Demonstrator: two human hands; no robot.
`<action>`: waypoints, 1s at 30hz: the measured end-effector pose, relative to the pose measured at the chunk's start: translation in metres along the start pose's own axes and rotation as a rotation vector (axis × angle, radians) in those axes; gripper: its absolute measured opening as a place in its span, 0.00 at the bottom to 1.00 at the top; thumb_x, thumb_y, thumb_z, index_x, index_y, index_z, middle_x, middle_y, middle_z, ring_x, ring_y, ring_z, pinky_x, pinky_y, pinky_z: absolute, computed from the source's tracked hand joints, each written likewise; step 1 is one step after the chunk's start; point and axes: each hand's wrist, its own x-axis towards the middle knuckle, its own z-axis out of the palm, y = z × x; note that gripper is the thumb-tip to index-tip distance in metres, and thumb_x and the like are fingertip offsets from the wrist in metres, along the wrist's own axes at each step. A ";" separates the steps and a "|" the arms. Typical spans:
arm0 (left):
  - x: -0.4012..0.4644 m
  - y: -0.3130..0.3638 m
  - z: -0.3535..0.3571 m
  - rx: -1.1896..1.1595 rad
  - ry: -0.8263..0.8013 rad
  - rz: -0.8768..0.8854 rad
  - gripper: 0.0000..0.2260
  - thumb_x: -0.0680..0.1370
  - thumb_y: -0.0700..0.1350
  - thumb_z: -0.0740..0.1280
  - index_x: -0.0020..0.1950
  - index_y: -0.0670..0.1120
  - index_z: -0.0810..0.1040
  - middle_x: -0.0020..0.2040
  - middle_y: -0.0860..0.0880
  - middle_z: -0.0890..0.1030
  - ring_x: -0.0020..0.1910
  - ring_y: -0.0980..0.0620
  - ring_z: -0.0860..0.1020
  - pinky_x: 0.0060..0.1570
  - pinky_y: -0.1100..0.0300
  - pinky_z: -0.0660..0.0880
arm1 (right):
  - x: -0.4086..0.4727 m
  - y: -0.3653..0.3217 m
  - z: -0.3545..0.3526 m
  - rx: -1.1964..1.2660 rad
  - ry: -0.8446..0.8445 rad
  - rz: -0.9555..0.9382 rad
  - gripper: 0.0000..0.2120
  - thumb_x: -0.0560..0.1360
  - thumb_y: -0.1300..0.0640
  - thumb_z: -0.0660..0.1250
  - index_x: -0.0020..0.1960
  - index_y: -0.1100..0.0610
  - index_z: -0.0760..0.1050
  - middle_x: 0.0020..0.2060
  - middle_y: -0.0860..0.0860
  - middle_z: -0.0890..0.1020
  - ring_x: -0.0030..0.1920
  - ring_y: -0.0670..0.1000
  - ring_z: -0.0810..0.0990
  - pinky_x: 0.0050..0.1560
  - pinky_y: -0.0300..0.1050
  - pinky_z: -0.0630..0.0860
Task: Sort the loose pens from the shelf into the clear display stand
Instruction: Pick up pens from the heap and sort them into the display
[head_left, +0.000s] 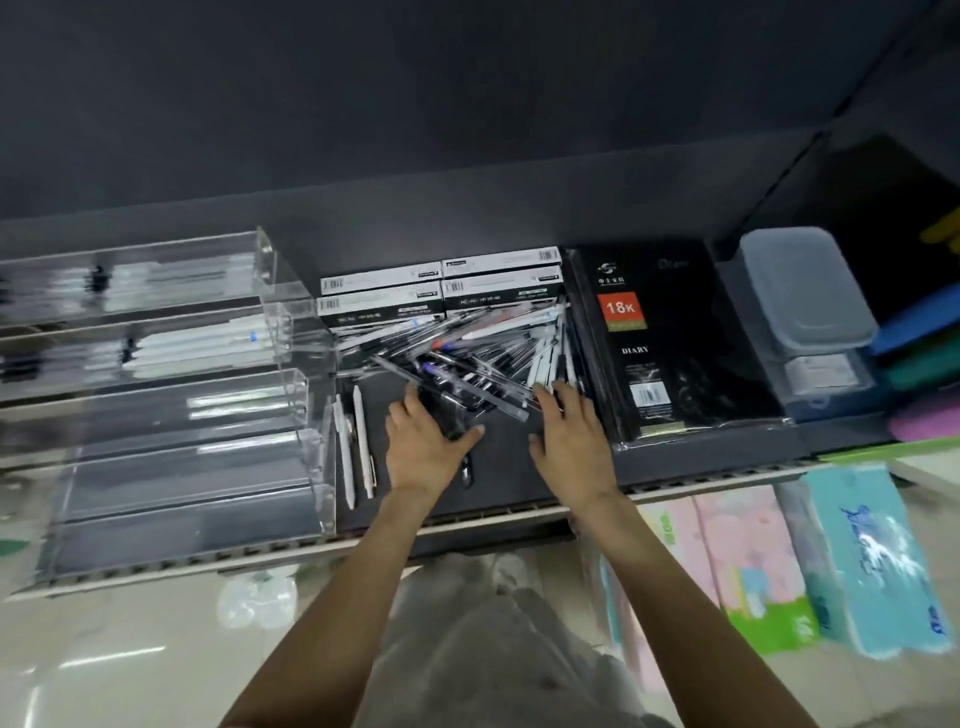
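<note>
On the dark shelf (519, 483), just right of the clear display stand (171, 395), lies a loose heap of pens (467, 353) — the landmark for everything else. Most pens in the heap point diagonally, tips fanned up and to the right, in front of four flat pen boxes (441, 291) at the back of the shelf.

Both hands reach to the near edge of the heap. The left hand (423, 441) sits at its lower left corner, fingers (410, 397) and thumb curled round a small bundle of dark pens (451, 410) whose long axis runs toward the person. The right hand (569, 441) lies at the heap's lower right, fingers spread and relaxed, tips touching white-barrelled pens (545, 366), grasping nothing.

Between the heap and the stand, two white pens (358, 447) lie apart, lengthwise front to back. The left hand is nearer the stand, so the bundle likely travels leftward into a trough. The stand's upper tiers hold pens laid sideways — its lower tiers look mostly bare.

Right of the heap stands a black diary (670, 343), then a grey plastic box (805, 291). Below the shelf are pastel packs (857, 561) and a pale floor.
</note>
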 end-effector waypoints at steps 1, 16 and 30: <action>0.001 0.003 0.002 -0.006 0.003 -0.001 0.46 0.69 0.58 0.74 0.76 0.41 0.51 0.67 0.40 0.63 0.70 0.41 0.61 0.66 0.48 0.65 | 0.005 0.000 0.001 -0.011 -0.021 0.005 0.28 0.75 0.57 0.66 0.73 0.58 0.61 0.68 0.58 0.66 0.67 0.59 0.64 0.66 0.52 0.65; 0.009 -0.022 -0.008 -0.012 0.065 0.065 0.38 0.68 0.54 0.76 0.72 0.43 0.63 0.63 0.43 0.68 0.63 0.44 0.70 0.61 0.52 0.69 | 0.042 -0.011 0.008 -0.215 -0.184 -0.102 0.15 0.81 0.51 0.56 0.62 0.60 0.65 0.57 0.55 0.73 0.47 0.53 0.81 0.39 0.45 0.77; 0.025 -0.016 -0.009 0.156 0.261 0.626 0.37 0.69 0.49 0.73 0.74 0.45 0.61 0.71 0.43 0.65 0.68 0.42 0.62 0.70 0.47 0.63 | 0.048 -0.007 0.011 -0.283 -0.162 -0.144 0.10 0.80 0.58 0.59 0.54 0.65 0.71 0.50 0.60 0.75 0.33 0.60 0.80 0.28 0.49 0.74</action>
